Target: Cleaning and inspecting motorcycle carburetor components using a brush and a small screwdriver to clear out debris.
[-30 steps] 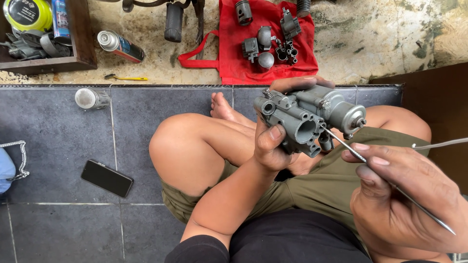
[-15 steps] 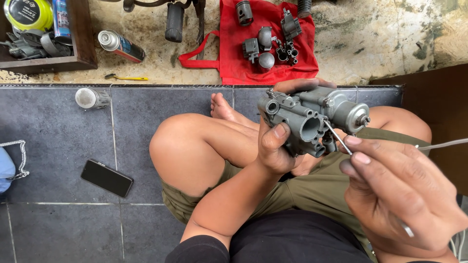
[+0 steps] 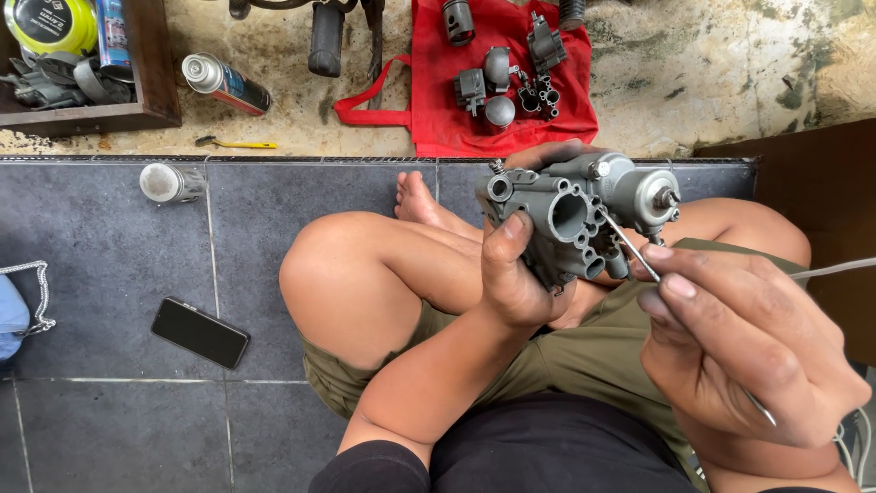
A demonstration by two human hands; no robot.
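- The grey metal carburetor body (image 3: 579,219) sits above the person's bent knees, clear of the floor, and serves as the landmark for everything here.
- The left hand (image 3: 516,274) is closed around the carburetor body from below — thumb laid up its near face, fingers wrapped behind its far side.
- The right hand (image 3: 739,351), to the lower right of the carburetor body, pinches a thin metal rod (image 3: 630,245) between thumb and fingertips; the rod's tip touches the carburetor body beside its large round bore.
- A thin pale cable (image 3: 835,267) runs off to the right of the carburetor body, past the right hand.
- Just beyond the carburetor body, on the rough concrete, a red cloth (image 3: 438,123) carries several small dark metal parts (image 3: 497,87).
- Well to the left of the carburetor body, on the dark floor tiles (image 3: 109,274), lies a black phone (image 3: 200,332), and farther up a small silver can (image 3: 171,182) on its side.
- Far up-left of the carburetor body — a spray can (image 3: 224,84) lies on the concrete next to a wooden tray (image 3: 155,82) of tools, with a small yellow-handled tool (image 3: 235,143) just below it.
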